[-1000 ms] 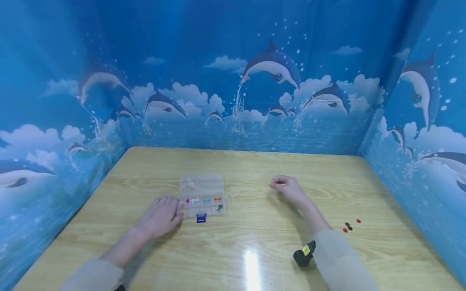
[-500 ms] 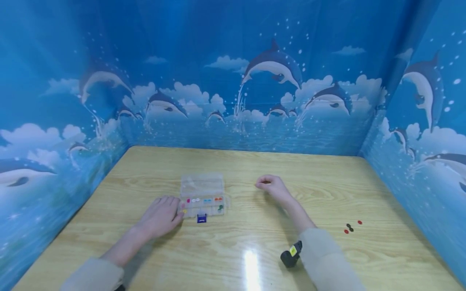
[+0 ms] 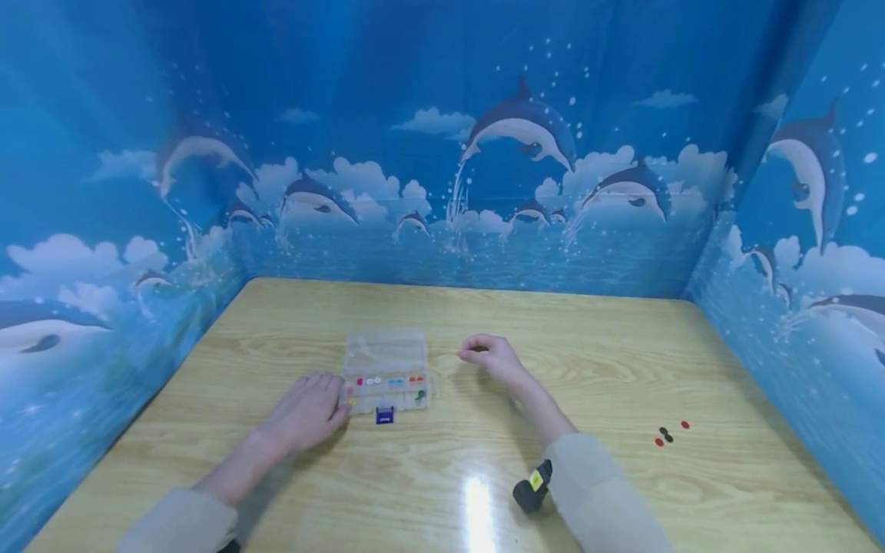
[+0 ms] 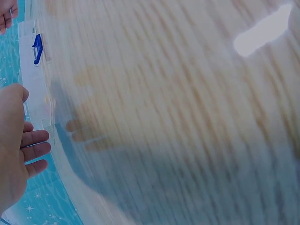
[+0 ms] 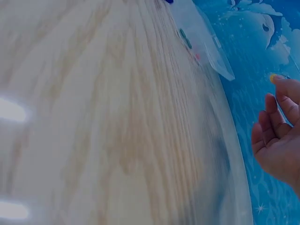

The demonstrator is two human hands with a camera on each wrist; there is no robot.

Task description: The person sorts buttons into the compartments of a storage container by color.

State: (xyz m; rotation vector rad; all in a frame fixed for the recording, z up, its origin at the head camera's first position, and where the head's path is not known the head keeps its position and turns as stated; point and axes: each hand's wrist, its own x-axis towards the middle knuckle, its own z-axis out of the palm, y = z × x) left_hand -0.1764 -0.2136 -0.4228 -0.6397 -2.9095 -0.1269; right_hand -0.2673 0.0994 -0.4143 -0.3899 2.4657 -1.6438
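Observation:
A clear plastic compartment box (image 3: 404,402) lies on the table, its see-through lid (image 3: 386,350) folded back and a blue latch (image 3: 384,415) at its front. Small coloured pieces sit in several compartments, pink, white, blue, orange, green and yellow. My left hand (image 3: 309,411) rests against the box's left end, fingers fairly straight, thumb at the front left corner. To the right of the box and above the table, my right hand (image 3: 492,359) pinches a small yellow button-like disc (image 5: 273,78) between thumb and forefinger. Its other fingers curve loosely in the right wrist view.
Two red discs (image 3: 685,425) and two black discs (image 3: 666,435) lie on the right side of the wooden table (image 3: 553,315). A blue dolphin-print curtain (image 3: 442,153) stands around the back and sides. A black wrist camera (image 3: 531,487) hangs at the right sleeve.
My right hand has moved left across the table towards the box, still pinching the yellow disc. My left hand and the box have stayed in place.

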